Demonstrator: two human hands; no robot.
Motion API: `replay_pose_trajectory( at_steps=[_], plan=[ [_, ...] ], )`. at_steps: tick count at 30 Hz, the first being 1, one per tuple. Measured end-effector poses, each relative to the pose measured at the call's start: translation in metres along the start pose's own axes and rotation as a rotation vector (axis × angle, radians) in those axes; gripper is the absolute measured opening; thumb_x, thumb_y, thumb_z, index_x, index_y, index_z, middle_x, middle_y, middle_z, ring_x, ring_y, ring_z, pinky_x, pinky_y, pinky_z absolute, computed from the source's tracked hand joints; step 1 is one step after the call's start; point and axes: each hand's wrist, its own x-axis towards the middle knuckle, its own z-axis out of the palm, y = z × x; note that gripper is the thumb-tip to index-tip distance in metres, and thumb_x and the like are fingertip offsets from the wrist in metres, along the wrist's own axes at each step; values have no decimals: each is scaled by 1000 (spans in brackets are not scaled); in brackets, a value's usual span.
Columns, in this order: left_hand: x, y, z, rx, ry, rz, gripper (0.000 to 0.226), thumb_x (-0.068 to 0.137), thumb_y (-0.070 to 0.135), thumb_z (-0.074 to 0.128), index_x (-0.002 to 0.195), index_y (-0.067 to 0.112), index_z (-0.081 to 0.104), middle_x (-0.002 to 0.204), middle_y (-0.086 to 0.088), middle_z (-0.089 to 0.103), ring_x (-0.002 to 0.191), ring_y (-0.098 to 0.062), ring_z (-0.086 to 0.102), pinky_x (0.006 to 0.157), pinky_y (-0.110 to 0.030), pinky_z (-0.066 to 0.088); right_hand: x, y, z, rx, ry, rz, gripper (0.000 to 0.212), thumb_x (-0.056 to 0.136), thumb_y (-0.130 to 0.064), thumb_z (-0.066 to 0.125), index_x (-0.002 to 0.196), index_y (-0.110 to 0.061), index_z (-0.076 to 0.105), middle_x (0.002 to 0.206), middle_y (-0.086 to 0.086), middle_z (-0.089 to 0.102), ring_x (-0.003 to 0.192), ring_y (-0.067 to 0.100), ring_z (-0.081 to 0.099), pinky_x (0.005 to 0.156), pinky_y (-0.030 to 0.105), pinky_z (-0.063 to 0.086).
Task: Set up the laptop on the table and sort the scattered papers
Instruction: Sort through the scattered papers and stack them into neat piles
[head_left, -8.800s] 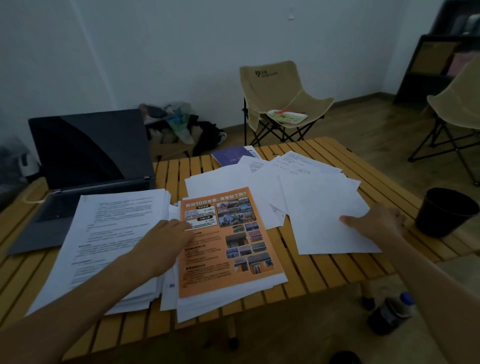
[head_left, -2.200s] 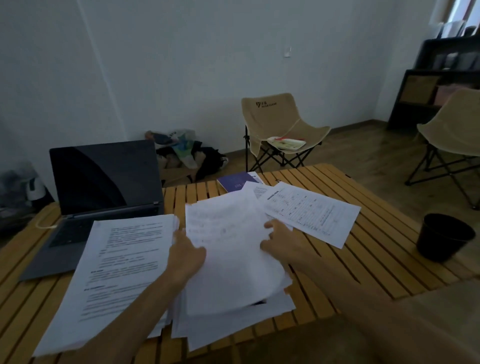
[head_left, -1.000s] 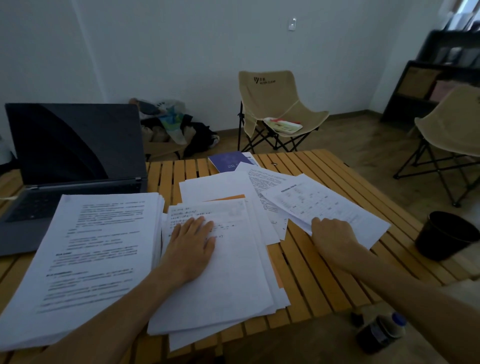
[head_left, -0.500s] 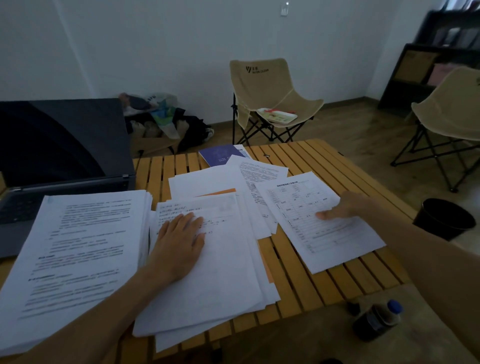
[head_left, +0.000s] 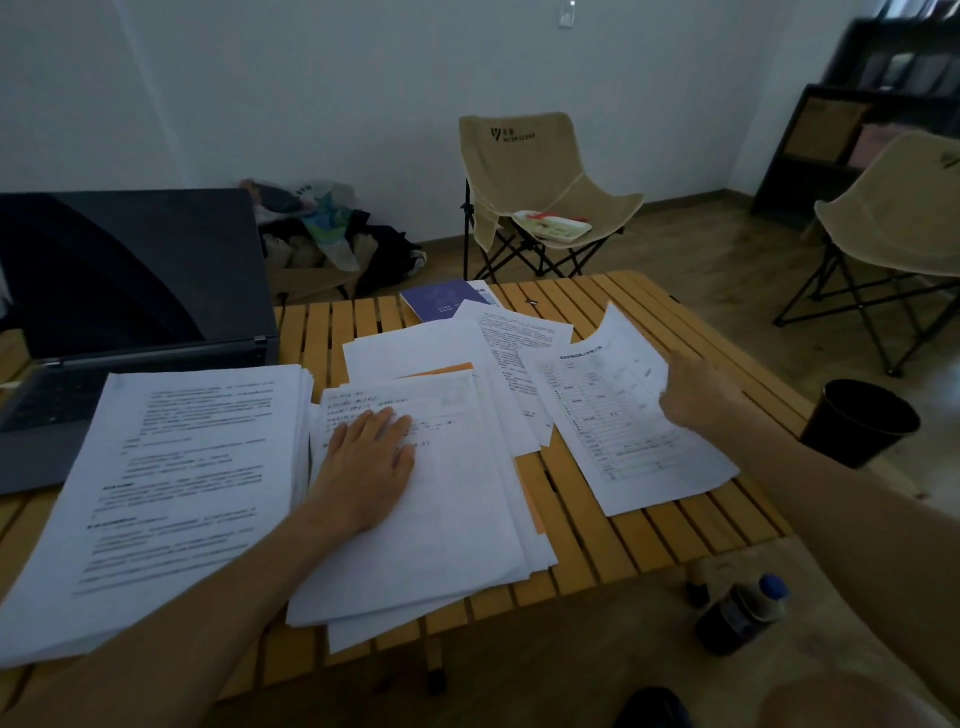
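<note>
Sorting is partly done, as far as can be judged. Open, the laptop (head_left: 130, 291) stands at the slatted table's (head_left: 613, 540) far left corner, a thick printed stack (head_left: 166, 483) in front of it along the left edge. Flat, with straight fingers, the left hand (head_left: 366, 462) presses the middle pile (head_left: 441, 519). At the right edge the right hand (head_left: 696, 387) lifts a form sheet's (head_left: 623, 415) far corner; its fingers are hidden. Loose sheets (head_left: 514, 338) and a purple booklet (head_left: 441, 301) remain at the far edge.
</note>
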Motion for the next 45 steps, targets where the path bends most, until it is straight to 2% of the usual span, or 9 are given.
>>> replay_pose_trajectory(
  at_steps=[7, 13, 16, 20, 23, 26, 30, 37, 45],
  plan=[
    [1, 4, -19, -179, -27, 7, 64, 95, 52, 16, 136, 15, 49, 142, -8, 48, 134, -26, 41, 115, -47, 29, -58, -81, -88, 242, 568, -323, 29, 96, -9, 51, 124, -17, 49, 83, 1, 60, 71, 21, 62, 63, 39, 56],
    [20, -1, -70, -1240, 310, -475, 50, 95, 58, 30, 103, 17, 58, 107, -3, 62, 99, -25, 59, 88, -42, 45, -86, -120, -50, 953, -88, -131, 19, 93, -12, 50, 110, -10, 60, 98, 7, 65, 86, 26, 66, 64, 34, 58],
    [23, -11, -73, -974, 489, -393, 27, 97, 41, 39, 86, 19, 50, 88, -4, 54, 82, -20, 52, 79, -40, 44, -107, -136, 12, 1003, -359, -110, 10, 94, -7, 52, 99, -15, 58, 96, -1, 60, 82, 16, 61, 59, 21, 52],
    [19, -24, -29, -208, -9, -80, 53, 99, 40, 47, 148, 24, 36, 157, -4, 31, 143, -25, 29, 118, -47, 23, -89, -145, 42, 838, -485, -83, 28, 89, -21, 62, 113, -7, 58, 114, 8, 65, 100, 26, 64, 81, 38, 59],
    [11, -20, -6, -15, -115, -10, 54, 102, 48, 26, 153, 29, 22, 163, -1, 13, 150, -24, 9, 120, -49, 8, -62, -144, 33, 704, -400, -67, 28, 91, -27, 59, 110, -6, 58, 106, 9, 67, 89, 24, 67, 63, 30, 57],
    [8, -21, -1, 7, -78, -5, 57, 100, 52, 14, 154, 31, 19, 164, 0, 11, 151, -24, 4, 121, -49, 3, -38, -144, 26, 608, -223, -113, 16, 94, -16, 52, 106, -6, 54, 99, 5, 58, 73, 13, 54, 48, 20, 40],
    [6, -23, 2, 31, -74, -5, 62, 96, 55, 8, 154, 32, 15, 164, 1, 8, 151, -22, 2, 122, -48, 1, -13, -163, 27, 678, -297, 32, 3, 93, -9, 51, 96, -8, 50, 84, 6, 53, 69, 17, 51, 45, 23, 38],
    [4, -20, 1, 37, -63, -5, 55, 102, 49, 15, 155, 32, 14, 164, 2, 7, 151, -21, 0, 122, -48, 1, 2, -177, 42, 548, -301, 26, 17, 89, -14, 55, 104, -7, 52, 103, 11, 58, 91, 28, 58, 70, 32, 49],
    [4, -19, -1, -2, -68, -8, 55, 102, 49, 17, 154, 32, 16, 164, 2, 8, 151, -21, 0, 122, -48, 1, 2, -175, 40, 530, -312, -11, 10, 91, -15, 54, 95, -9, 47, 94, 8, 53, 86, 26, 55, 70, 32, 47]
  ],
)
